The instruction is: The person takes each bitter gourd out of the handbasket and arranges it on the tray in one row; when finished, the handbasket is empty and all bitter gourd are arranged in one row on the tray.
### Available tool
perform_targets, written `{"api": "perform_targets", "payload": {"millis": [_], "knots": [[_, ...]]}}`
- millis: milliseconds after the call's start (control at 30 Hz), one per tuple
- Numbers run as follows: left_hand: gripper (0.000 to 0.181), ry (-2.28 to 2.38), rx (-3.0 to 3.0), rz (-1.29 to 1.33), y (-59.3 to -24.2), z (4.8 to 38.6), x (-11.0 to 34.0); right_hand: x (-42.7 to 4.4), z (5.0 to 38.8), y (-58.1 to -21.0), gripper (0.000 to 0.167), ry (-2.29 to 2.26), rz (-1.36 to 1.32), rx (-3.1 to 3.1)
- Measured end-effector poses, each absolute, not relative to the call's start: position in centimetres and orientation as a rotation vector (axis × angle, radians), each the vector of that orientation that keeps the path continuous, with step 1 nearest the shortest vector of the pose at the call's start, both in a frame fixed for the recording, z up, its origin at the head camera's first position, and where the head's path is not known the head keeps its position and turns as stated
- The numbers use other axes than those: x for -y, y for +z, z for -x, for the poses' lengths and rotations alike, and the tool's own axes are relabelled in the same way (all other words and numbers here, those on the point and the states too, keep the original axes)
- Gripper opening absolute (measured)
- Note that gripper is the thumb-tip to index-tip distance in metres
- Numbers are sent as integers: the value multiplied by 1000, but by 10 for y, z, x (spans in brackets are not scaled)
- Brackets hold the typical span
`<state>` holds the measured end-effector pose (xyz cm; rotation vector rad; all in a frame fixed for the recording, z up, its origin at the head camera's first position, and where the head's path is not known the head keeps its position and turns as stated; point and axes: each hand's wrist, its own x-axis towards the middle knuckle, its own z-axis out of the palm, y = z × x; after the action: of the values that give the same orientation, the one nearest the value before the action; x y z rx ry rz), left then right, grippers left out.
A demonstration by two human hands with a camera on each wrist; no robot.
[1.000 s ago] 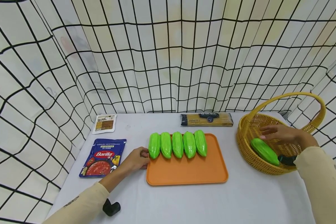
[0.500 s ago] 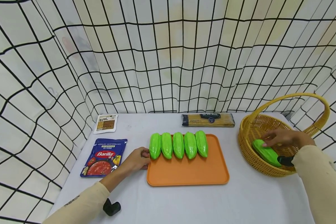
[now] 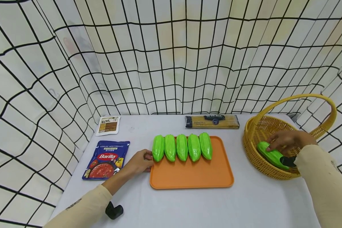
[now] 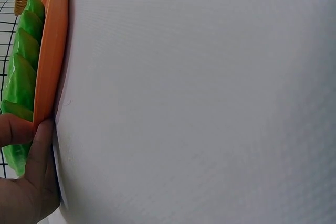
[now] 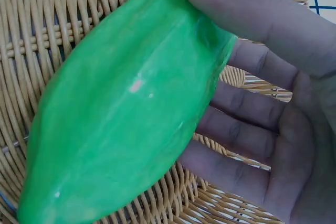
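Note:
At the tray's left edge my left hand (image 3: 141, 161) pinches the rim of the orange tray (image 3: 191, 177). In the left wrist view the thumb (image 4: 16, 129) is over the rim and a finger lies against the outer side. Along the tray's back lies a row of several glossy green ridged fruits (image 3: 182, 148), papaya-like in shape. Inside the wicker basket (image 3: 252, 152) my right hand (image 3: 288, 140) grips one more green ridged fruit (image 5: 121, 98). Its thumb presses on the fruit's upper end, and the other fingers bend round the side, their tips partly hidden behind it.
A blue Barilla sauce pouch (image 3: 106, 160) lies left of the tray, with a small white-and-brown packet (image 3: 108, 125) behind it. Spaghetti in a pack (image 3: 212, 121) lies behind the tray. The basket's tall handle (image 3: 296, 96) arches over it. Black netting (image 3: 174, 50) surrounds the table.
My right hand has come down from above the fruit in the basket and taken hold of it. My left hand stays on the tray rim.

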<state>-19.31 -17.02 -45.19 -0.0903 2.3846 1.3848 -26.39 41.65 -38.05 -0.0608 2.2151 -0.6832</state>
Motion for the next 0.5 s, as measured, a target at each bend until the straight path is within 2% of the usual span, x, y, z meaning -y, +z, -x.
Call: {"api": "perform_targets", "payload": {"millis": [233, 500], "knots": [[46, 1417, -2369, 72, -452, 193, 169, -414, 264, -379, 68, -683, 60, -2216], [46, 1428, -2370, 100, -453, 193, 169, -414, 262, -373, 77, -711, 93, -2254]]}}
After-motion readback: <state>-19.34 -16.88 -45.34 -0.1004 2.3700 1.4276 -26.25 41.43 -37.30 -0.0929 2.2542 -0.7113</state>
